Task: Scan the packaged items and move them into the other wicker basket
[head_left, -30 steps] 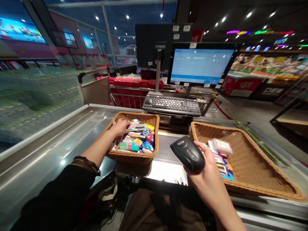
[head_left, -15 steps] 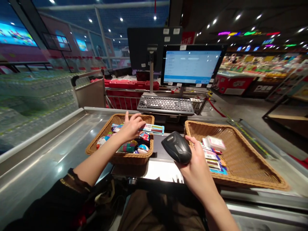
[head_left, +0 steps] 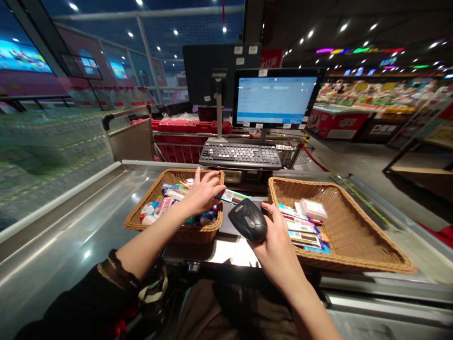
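My left hand is closed on a long flat packet with coloured stripes, held over the right rim of the left wicker basket. That basket is full of small colourful packets. My right hand grips a black handheld barcode scanner, whose head sits just below and right of the packet's free end. The right wicker basket holds several flat packets along its left side.
Behind the baskets stand a keyboard, a lit till screen and a dark customer display. The steel counter runs to the left. Red shopping trolleys sit beyond it. Shop shelves are far right.
My left hand lifted the striped packet out of the left basket and carried it right toward the scanner. My right hand moved the scanner left and up to meet it.
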Action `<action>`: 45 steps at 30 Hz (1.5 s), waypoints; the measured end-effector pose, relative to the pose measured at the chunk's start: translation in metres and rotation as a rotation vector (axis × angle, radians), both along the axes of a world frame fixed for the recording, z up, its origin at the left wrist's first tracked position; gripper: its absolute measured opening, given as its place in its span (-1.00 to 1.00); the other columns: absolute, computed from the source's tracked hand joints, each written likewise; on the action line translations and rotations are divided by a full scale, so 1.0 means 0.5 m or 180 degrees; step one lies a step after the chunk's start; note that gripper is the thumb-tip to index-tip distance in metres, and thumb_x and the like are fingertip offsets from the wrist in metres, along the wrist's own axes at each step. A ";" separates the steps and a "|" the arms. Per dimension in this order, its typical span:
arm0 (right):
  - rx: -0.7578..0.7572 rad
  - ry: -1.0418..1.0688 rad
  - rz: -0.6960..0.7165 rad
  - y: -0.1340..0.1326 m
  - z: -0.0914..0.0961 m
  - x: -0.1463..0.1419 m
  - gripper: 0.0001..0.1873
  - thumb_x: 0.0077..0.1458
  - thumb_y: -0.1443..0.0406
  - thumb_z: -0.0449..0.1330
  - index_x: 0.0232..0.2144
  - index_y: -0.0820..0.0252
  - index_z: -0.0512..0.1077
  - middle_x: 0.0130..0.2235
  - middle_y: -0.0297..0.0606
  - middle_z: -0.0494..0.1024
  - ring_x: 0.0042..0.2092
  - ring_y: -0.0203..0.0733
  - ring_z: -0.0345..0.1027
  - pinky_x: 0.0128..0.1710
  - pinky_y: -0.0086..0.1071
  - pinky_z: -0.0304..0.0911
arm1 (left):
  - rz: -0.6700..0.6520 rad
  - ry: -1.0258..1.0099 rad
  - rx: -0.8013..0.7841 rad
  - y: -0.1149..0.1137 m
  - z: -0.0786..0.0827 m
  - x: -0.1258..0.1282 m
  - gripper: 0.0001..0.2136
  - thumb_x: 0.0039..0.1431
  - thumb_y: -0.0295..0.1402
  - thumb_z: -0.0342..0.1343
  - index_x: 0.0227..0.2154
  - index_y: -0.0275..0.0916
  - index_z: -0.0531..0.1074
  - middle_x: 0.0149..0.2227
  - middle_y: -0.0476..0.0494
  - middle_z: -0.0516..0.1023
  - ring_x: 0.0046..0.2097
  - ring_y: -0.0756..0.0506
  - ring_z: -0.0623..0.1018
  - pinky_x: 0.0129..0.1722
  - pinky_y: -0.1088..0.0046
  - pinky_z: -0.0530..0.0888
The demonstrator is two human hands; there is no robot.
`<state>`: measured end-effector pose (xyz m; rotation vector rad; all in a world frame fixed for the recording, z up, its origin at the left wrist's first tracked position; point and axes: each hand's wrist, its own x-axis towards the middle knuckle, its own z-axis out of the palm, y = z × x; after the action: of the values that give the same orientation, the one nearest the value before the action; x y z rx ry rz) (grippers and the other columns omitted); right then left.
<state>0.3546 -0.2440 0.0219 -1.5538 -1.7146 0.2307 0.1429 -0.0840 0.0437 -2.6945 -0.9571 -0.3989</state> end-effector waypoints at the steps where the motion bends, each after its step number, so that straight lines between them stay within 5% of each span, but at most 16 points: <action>1: 0.0010 0.0009 -0.0005 0.000 -0.002 0.001 -0.63 0.03 0.42 0.15 -0.06 0.20 0.42 0.23 0.06 0.26 0.32 0.23 0.11 0.30 0.22 0.11 | -0.0024 -0.0008 0.0008 0.000 -0.001 0.001 -0.70 0.17 -0.44 0.18 -0.02 -0.12 0.50 -0.06 -0.21 0.54 0.32 -0.35 0.25 0.30 -0.46 -0.21; 12: 0.0047 0.0114 -0.0037 -0.001 -0.012 0.005 -0.61 0.03 0.42 0.14 -0.05 0.13 0.41 0.24 0.00 0.26 0.32 0.17 0.14 0.30 0.19 0.12 | -0.0054 -0.0024 0.0002 0.002 -0.002 0.005 -0.66 0.14 -0.46 0.19 0.00 -0.09 0.50 -0.05 -0.20 0.55 0.32 -0.35 0.25 0.30 -0.45 -0.19; 19: 0.0125 0.0263 -0.0225 -0.018 0.005 0.055 -0.64 0.05 0.39 0.14 -0.05 0.24 0.41 0.21 0.07 0.26 0.29 0.15 0.15 0.31 0.11 0.13 | -0.0146 -0.0045 -0.0036 -0.008 0.032 0.048 -0.68 0.16 -0.42 0.21 -0.01 -0.09 0.50 -0.03 -0.21 0.55 0.32 -0.37 0.25 0.28 -0.47 -0.17; 25: 0.0317 0.0575 -0.0757 -0.070 0.010 0.157 -0.58 0.06 0.26 0.24 0.01 0.15 0.41 0.20 0.00 0.28 0.25 0.12 0.24 0.29 0.08 0.15 | -0.0367 -0.0056 -0.0119 0.003 0.044 0.146 -0.69 0.13 -0.41 0.22 -0.05 -0.07 0.52 -0.07 -0.19 0.56 0.32 -0.38 0.24 0.28 -0.47 -0.18; 37: 0.0412 0.1271 -0.2052 -0.185 -0.016 0.310 -0.49 0.00 0.14 0.30 0.01 0.13 0.40 0.12 -0.05 0.41 0.12 0.09 0.40 0.19 0.01 0.26 | -0.0789 0.0247 -0.0376 0.004 0.015 0.392 -0.71 0.11 -0.40 0.25 -0.07 -0.11 0.51 -0.07 -0.20 0.56 0.30 -0.40 0.27 0.25 -0.50 -0.13; 45: 0.0352 0.1452 -0.2547 -0.230 -0.047 0.367 -0.55 -0.01 0.09 0.29 -0.09 0.14 0.45 0.13 -0.05 0.40 0.07 0.08 0.43 0.15 0.03 0.28 | -0.0584 0.0814 -0.0491 0.007 -0.056 0.540 -0.81 0.14 -0.36 0.24 -0.17 -0.22 0.52 -0.03 -0.31 0.55 0.26 -0.41 0.32 0.23 -0.52 -0.04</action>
<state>0.5383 -0.3589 -0.0016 -1.8024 -0.6712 0.0635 0.4131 -0.0805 0.0155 -2.8919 -0.6976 -0.0107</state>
